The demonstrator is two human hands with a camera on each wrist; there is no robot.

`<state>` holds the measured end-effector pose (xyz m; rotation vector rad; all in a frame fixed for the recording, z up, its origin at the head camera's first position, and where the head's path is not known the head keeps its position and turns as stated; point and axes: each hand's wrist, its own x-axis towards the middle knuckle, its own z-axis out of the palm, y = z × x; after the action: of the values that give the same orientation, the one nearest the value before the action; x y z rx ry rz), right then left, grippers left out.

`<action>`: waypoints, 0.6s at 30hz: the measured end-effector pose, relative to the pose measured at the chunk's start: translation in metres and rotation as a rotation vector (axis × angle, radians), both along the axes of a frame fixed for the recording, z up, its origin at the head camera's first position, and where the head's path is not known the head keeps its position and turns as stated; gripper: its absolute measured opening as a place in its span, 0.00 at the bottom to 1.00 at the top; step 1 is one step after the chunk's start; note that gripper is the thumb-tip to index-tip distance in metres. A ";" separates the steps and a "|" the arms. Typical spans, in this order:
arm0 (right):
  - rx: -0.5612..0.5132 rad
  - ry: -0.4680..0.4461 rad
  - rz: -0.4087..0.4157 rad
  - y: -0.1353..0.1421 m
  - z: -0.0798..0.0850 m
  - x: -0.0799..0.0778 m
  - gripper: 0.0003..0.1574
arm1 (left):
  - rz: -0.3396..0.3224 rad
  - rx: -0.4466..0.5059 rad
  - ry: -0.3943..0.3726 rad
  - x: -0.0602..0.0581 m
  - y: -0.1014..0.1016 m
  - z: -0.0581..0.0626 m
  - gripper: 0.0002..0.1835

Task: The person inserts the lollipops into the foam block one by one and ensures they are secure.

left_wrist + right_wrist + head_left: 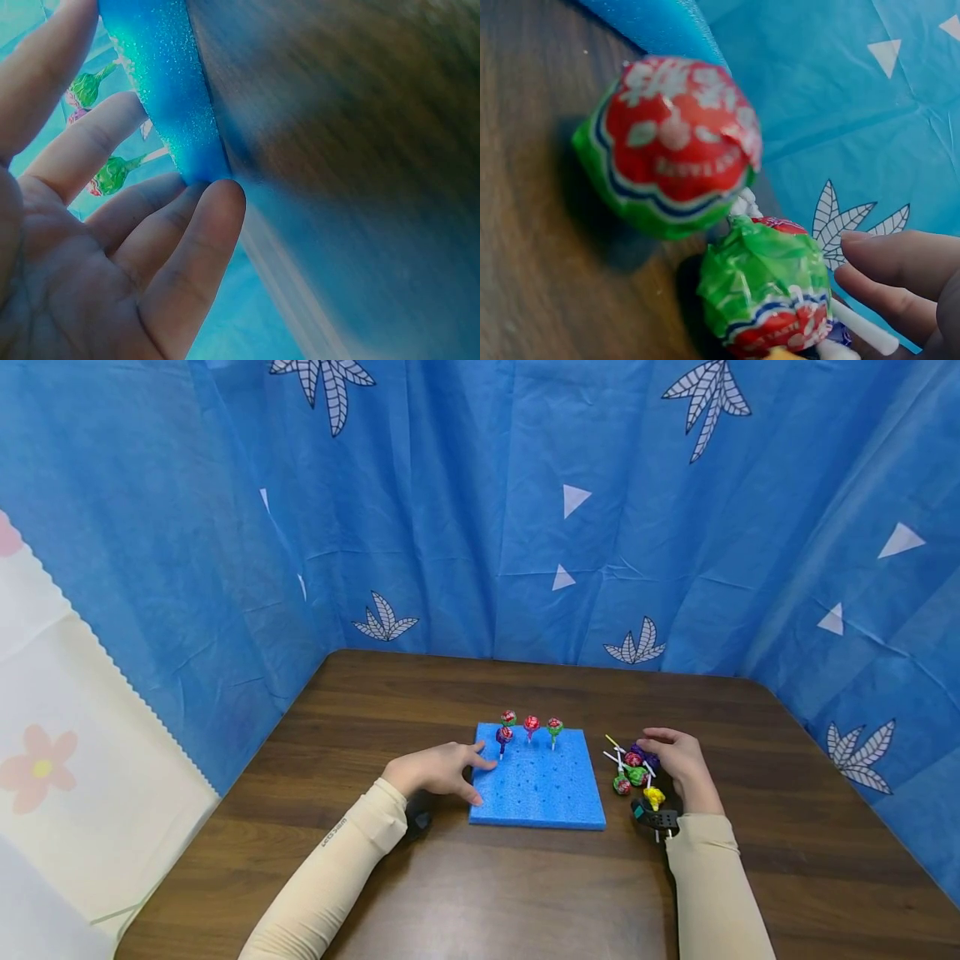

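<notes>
On the table [480, 893], four lollipops [532, 723] stand in the board [536, 793] toward twelve o'clock; the loose pile [636, 776] at three seems left to insert, the left hand [442, 770] spreads wide at nine, and I cannot tell whether the right hand's [680, 762] curved fingers grip anything.

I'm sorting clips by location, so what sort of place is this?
Probably a curtained-off tabletop workspace indoors: blue patterned curtains hang behind a wood-grained table, which bears a blue foam-like board with lollipops standing in it.
</notes>
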<state>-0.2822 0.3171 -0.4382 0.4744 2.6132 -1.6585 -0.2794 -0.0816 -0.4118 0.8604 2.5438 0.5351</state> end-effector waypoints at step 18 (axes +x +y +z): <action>0.089 -0.034 0.024 -0.001 -0.006 0.001 0.27 | 0.003 -0.002 -0.005 -0.001 0.000 0.000 0.35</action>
<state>-0.2812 0.3161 -0.4439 0.4675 2.6661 -1.5181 -0.2801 -0.0815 -0.4123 0.8536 2.5416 0.5351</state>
